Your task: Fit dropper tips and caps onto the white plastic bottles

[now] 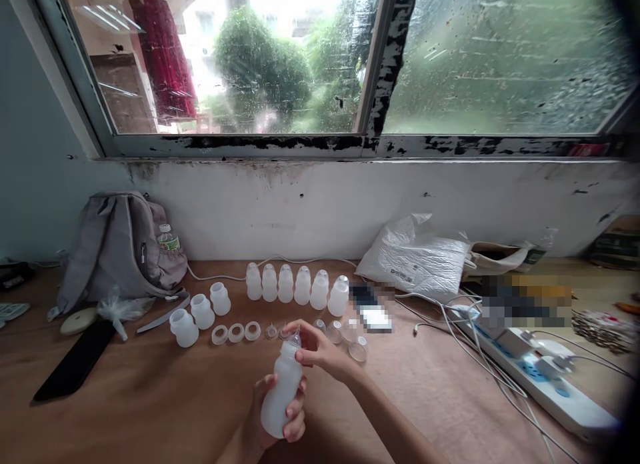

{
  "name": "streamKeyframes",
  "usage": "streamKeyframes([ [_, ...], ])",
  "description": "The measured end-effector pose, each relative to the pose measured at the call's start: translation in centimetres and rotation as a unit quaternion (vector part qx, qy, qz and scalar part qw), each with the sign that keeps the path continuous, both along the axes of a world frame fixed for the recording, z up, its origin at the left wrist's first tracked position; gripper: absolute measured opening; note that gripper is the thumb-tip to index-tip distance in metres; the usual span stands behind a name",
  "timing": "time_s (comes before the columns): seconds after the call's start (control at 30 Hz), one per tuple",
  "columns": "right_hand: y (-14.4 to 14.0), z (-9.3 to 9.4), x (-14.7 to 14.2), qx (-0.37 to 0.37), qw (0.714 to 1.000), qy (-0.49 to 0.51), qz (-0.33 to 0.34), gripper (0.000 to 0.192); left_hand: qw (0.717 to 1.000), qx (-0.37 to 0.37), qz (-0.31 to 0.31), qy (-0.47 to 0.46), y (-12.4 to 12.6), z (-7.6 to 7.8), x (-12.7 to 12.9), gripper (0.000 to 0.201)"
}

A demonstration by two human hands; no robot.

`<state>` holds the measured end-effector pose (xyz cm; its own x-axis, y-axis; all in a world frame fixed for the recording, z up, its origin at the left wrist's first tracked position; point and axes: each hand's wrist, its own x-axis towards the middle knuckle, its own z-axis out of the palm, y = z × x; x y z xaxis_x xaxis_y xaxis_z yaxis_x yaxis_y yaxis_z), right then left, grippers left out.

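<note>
Here, left hand [273,424] fingers wrapped around bottle [283,387], right hand [320,351] fingers pinching its nipple [295,337].

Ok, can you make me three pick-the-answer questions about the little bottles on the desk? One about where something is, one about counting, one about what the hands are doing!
1. Where is the grey backpack?
A. left end of the desk, against the wall
B. under the window outside
C. on the power strip

2. How many loose white rings lie in a row?
A. one
B. three
C. six

3. What is the left hand doing?
A. lying flat
B. gripping a white bottle
C. holding a phone

Answers: 1 A, it leans at the left. 2 B, three rings lie side by side. 3 B, it wraps the bottle while the right hand pinches its top.
</note>
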<state>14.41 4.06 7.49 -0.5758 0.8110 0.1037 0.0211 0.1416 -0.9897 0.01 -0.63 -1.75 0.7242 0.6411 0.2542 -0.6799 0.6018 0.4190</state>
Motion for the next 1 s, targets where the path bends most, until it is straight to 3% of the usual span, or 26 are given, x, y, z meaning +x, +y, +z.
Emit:
streamKeyframes([
  [0.07,0.6,0.3,1.0,0.009,1.0,-0.012,-0.028,0.047,1.0,0.004,0.007,0.007,0.4,0.0,-0.4,0.044],
  [0.13,1.1,0.6,1.9,0.023,0.997,-0.026,-0.07,0.041,0.999,0.016,0.015,0.036,0.8,0.2,-0.9,0.044],
  [0.23,1.3,0.7,2.4,-0.013,0.996,-0.028,-0.082,0.031,0.994,0.024,0.042,0.1,1.0,0.6,-1.3,0.046],
  [0.4,0.9,0.6,1.8,-0.027,0.993,-0.041,-0.111,0.036,0.977,-0.007,0.03,0.213,0.7,1.0,-1.0,0.066],
  [0.7,1.3,0.1,2.7,-0.063,0.996,-0.032,-0.058,0.037,0.973,-0.019,-0.004,0.231,0.6,1.5,-0.8,0.067],
  [1.0,1.1,0.9,3.4,-0.037,0.999,-0.033,-0.017,0.029,0.974,-0.044,0.035,0.22,0.2,2.4,-0.4,0.055],
])
